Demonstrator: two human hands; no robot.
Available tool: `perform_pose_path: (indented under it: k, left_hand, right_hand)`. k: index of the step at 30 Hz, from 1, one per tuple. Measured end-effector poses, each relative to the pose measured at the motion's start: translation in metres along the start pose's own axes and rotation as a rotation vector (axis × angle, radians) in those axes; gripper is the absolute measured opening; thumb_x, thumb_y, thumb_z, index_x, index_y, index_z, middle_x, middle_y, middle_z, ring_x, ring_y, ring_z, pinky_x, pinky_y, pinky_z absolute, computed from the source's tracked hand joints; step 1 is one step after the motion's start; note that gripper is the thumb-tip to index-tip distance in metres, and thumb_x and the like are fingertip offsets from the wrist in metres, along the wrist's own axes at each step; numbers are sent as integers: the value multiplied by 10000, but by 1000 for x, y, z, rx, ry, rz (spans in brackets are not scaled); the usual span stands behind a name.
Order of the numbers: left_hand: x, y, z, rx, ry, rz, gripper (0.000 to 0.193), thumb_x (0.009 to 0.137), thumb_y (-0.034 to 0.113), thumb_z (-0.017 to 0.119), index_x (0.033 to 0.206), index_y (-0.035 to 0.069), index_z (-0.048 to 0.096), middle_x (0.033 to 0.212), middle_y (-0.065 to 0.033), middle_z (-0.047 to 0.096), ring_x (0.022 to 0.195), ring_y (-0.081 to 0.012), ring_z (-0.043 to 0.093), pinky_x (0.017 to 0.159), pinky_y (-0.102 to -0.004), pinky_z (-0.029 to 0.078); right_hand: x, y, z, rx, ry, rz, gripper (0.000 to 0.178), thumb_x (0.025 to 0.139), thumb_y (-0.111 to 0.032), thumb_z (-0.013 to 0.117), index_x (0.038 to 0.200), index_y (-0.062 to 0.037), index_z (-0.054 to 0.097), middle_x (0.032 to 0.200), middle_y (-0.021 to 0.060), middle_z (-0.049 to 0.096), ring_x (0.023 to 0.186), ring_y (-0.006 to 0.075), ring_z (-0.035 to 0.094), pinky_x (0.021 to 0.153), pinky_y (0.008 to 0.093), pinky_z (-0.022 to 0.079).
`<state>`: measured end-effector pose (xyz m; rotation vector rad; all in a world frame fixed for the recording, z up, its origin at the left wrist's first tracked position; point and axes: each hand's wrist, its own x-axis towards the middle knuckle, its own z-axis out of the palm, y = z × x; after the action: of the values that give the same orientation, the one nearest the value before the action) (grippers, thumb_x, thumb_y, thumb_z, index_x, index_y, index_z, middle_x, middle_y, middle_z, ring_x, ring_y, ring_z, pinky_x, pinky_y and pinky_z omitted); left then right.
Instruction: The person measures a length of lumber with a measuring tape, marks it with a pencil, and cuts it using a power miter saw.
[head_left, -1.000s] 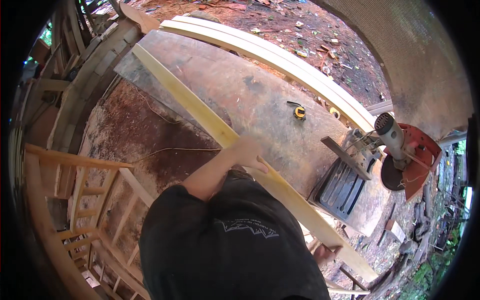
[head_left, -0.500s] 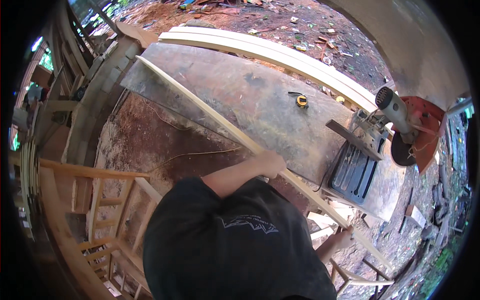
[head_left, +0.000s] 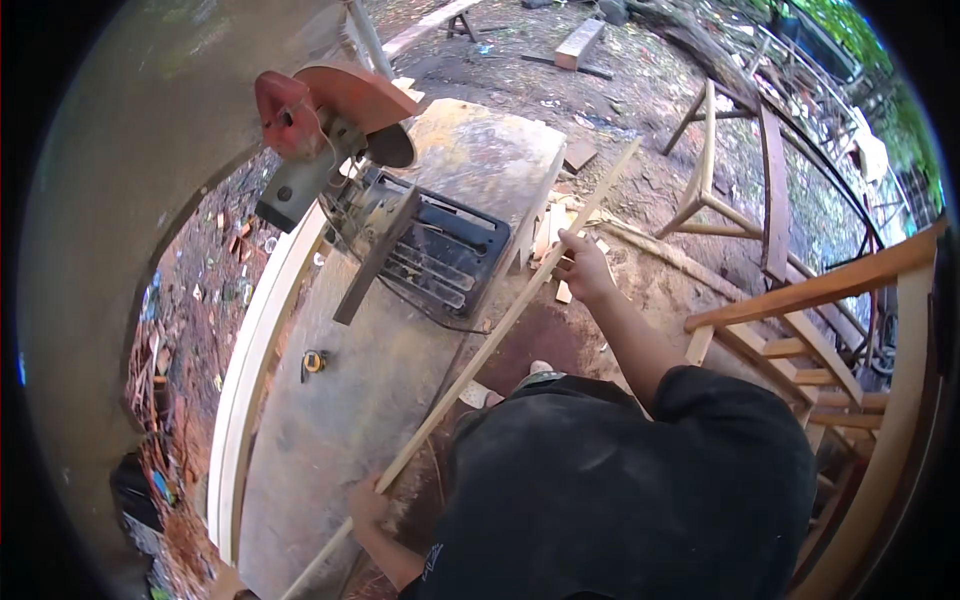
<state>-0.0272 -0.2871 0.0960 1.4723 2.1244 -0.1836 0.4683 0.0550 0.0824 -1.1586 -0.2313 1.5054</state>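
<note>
A long, thin wooden strip [head_left: 470, 365] runs slantwise along the near edge of the workbench, from the bottom left up past its right end. My left hand [head_left: 368, 503] is closed on the strip's lower stretch, close to the bench top. Farther along, my right hand [head_left: 584, 266] grips it near the far end, beyond the bench edge, thumb and fingers round the wood. On the bench, left of the strip, stands a chop saw with a red guard [head_left: 350, 95] and a black slotted base [head_left: 450, 255]. A yellow tape measure [head_left: 314, 361] lies nearer me.
Pale planks [head_left: 245, 410] lie along the bench's far side. The worn workbench [head_left: 345, 440] stretches under the saw. At the right stand a wooden trestle [head_left: 708, 190] and a slatted wooden frame [head_left: 815, 300]. Offcuts [head_left: 550, 235] litter the ground by the bench end.
My view has swung right toward the saw and the bench's right end. Both hands still hold the strip; my right hand now shows clearly near its far end.
</note>
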Motion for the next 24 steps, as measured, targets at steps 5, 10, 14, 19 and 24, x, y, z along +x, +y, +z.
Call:
perform_pose_path:
  k: [5, 10, 14, 19, 24]
  left_hand:
    - [19, 45, -27, -189, -241, -134, 352, 766, 305, 706, 1047, 94, 729, 916, -172, 709, 872, -323, 680, 785, -407, 504]
    - [72, 48, -14, -272, -374, 74, 398, 764, 360, 719, 1007, 44, 715, 853, -147, 695, 782, -241, 653, 732, -381, 484]
    - [84, 25, -30, -330, -516, 11, 411, 791, 314, 735, 1090, 35, 700, 850, -76, 691, 814, -170, 623, 755, -346, 472]
    - [53, -35, -48, -870, -29, -50, 349, 885, 273, 681, 1147, 42, 685, 1058, -82, 687, 956, -176, 622, 855, -336, 486]
    - [15, -138, -12, -1197, 928, -565, 432, 902, 310, 662, 1233, 38, 607, 1156, -106, 627, 1041, -219, 582, 904, -379, 472]
  right_hand:
    - [-20, 31, 8, -77, -13, 60, 279, 916, -225, 666, 1087, -62, 519, 964, 91, 599, 888, 241, 633, 773, 433, 562]
    - [-31, 79, 35, -99, -39, 172, 263, 902, -220, 671, 1070, -72, 532, 955, 78, 598, 887, 237, 625, 782, 436, 551]
    - [-51, 92, 72, -96, -27, 200, 258, 899, -218, 673, 1061, -77, 530, 980, 82, 572, 878, 240, 619, 809, 435, 546]
    - [-42, 108, 79, -94, 9, 187, 280, 882, -189, 680, 1067, -67, 509, 999, 84, 579, 890, 254, 618, 845, 440, 537]
    - [-49, 95, 85, -54, -29, 200, 282, 901, -216, 577, 1093, -18, 520, 973, 123, 610, 918, 302, 617, 873, 490, 527]
